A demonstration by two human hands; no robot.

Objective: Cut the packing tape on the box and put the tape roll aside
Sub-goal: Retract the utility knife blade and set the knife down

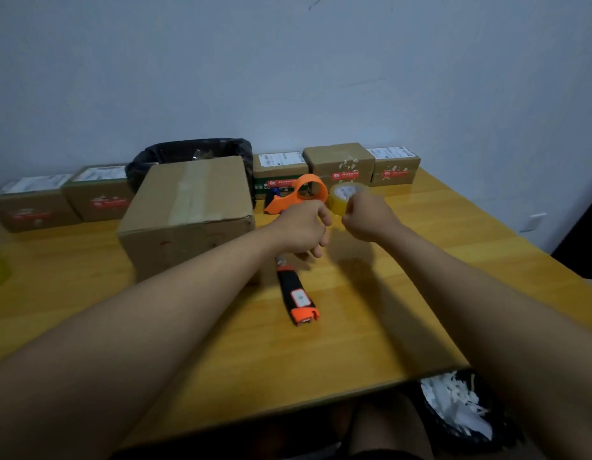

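Note:
A large cardboard box (188,210) stands on the wooden table (371,327), left of centre, with a strip of clear tape along its top. A yellowish tape roll (342,195) is held upright above the table just right of the box. My right hand (371,220) is closed on the roll's near side. My left hand (304,227) is right beside it, fingers curled near the roll's left edge; whether it pinches the tape's end I cannot tell. An orange and black utility knife (296,293) lies on the table below my hands.
An orange tape dispenser (296,194) lies behind my left hand. Several small parcels (341,164) line the wall, with a black-lined bin (191,154) behind the big box. A bin of white paper scraps (460,406) stands below the table's front edge.

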